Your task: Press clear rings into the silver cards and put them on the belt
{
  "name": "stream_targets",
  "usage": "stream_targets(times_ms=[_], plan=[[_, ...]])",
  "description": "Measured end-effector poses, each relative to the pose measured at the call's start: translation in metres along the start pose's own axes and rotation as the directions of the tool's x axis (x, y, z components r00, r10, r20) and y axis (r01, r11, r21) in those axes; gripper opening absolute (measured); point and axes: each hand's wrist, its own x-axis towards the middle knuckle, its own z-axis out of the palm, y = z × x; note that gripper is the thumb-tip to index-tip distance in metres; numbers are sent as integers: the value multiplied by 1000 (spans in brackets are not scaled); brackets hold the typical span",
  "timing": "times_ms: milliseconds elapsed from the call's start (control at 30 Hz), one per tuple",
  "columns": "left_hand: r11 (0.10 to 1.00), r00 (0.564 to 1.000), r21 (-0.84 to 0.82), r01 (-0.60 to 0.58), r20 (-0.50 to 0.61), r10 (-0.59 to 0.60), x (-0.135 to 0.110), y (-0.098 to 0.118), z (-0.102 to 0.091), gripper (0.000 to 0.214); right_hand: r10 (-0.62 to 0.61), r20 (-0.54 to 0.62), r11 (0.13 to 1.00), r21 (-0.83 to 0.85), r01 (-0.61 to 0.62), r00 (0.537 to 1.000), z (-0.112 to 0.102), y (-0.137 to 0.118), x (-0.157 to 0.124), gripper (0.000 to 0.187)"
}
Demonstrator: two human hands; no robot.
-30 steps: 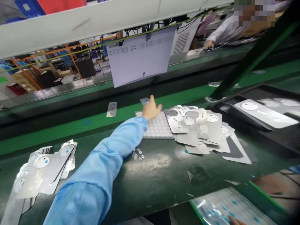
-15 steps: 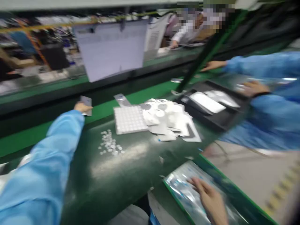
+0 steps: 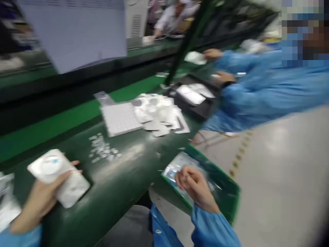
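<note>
My left hand [image 3: 48, 192] grips a white, phone-sized rectangular piece [image 3: 73, 188] with rounded corners. A pale round disc with a small blue spot shows on its upper face. The thumb lies across the face and the fingertips come round the far edge. My right hand [image 3: 195, 185] is closed, its fingers curled, above a green bin [image 3: 232, 195] holding clear plastic bags [image 3: 177, 164]. Whatever may be in those fingers is hidden. Small clear round pieces [image 3: 102, 147] lie scattered on the dark green table [image 3: 123, 181], right of the white piece.
A white gridded tray [image 3: 120, 118] and a heap of white flat pieces [image 3: 156, 113] lie further back. Beyond stands a black tray [image 3: 203, 111], beside a co-worker in a blue sleeve [image 3: 257, 89]. A green post [image 3: 180, 48] rises there. Plastic bags [image 3: 7, 202] lie at left.
My left hand has come back from the green strip at the far side, now with the white piece in it. My right hand has curled its fingers above the bin. The view has swung right.
</note>
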Motion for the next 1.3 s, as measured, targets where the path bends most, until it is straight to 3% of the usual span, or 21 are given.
stream_targets(times_ms=[67, 133, 200, 267, 333, 433, 533, 567, 633, 767, 867, 1133, 1300], plan=[[992, 999, -116, -39, 31, 42, -19, -25, -8, 83, 83, 182, 990, -129, -60, 980, 46, 9, 10, 39], [979, 998, -199, -37, 42, 46, -28, -44, -10, 82, 185, 337, 958, -272, -92, 923, 104, 23, 16, 42], [972, 995, -223, -71, 50, 84, -33, -56, -11, 70, 266, 505, 934, -346, -89, 821, 164, 38, 13, 42], [975, 992, -200, -97, 63, 112, -38, -63, -14, 51, 312, 634, 926, -368, -78, 708, 210, 52, 4, 41], [967, 991, -231, -110, 51, 124, -42, -67, -19, 41, 320, 673, 922, -384, -55, 667, 235, 63, -4, 44], [922, 990, -372, -110, 39, 134, -42, -72, -27, 43, 319, 630, 903, -430, -24, 708, 241, 72, -7, 42], [920, 981, -364, -143, 74, 181, -38, -79, -29, 43, 216, 481, 919, -394, -11, 849, 240, 73, 0, 28], [929, 976, -329, -170, 72, 204, -37, -82, -28, 42, 156, 417, 934, -356, 3, 895, 242, 72, 3, 33], [942, 969, -255, -217, 64, 240, -37, -86, -25, 41, 81, 339, 961, -275, 16, 937, 250, 70, 9, 44], [956, 967, -197, -218, 86, 238, -42, -90, -17, 47, 155, 352, 973, -217, -81, 923, 271, 71, 16, 25], [955, 972, -221, -199, 84, 221, -45, -90, -15, 50, 173, 295, 972, -206, -114, 940, 279, 75, 14, 17], [961, 974, -211, -179, 97, 203, -46, -97, -14, 52, 178, 189, 957, -260, -126, 966, 279, 81, 11, 24], [953, 972, -243, -183, 103, 212, -47, -96, -13, 51, 165, 195, 958, -263, -111, 967, 282, 79, 11, 28]])
